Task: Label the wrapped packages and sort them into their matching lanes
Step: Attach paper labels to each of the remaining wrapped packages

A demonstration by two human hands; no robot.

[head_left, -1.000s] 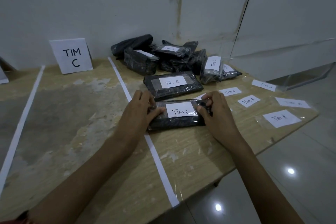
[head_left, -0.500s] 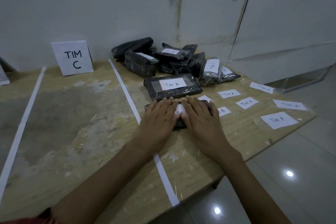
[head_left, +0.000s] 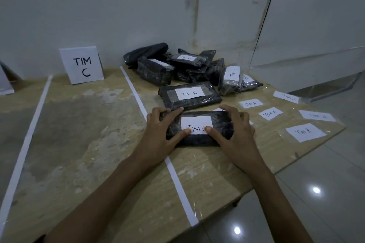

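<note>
Both hands grasp one dark wrapped pack (head_left: 221,124) that lies flat on the table (head_left: 79,144), just right of the white tape (head_left: 177,183) dividing the lanes; the left hand hides whether pack and tape touch. The left hand (head_left: 158,134) holds the pack's left end, fingers curled over the far edge and thumb pressed on the lower left corner of the pack's white label (head_left: 196,123). The right hand (head_left: 235,134) holds the right end the same way, fingers hooked over the far edge and thumb on the label's lower right, covering part of the writing, which reads TIM C. Just beyond, nearly touching the held pack, lies a second pack (head_left: 209,102) labelled TIM B. Behind that, against the wall, sits a pile (head_left: 154,73) of more dark packs, some labelled, one standing on end with a TIM C label. Loose slips (head_left: 305,132) marked TIM A lie spread on the table's right side, apart from one another. In the lane left of the tape a white sign (head_left: 82,65) reading TIM C stands upright against the wall
</note>
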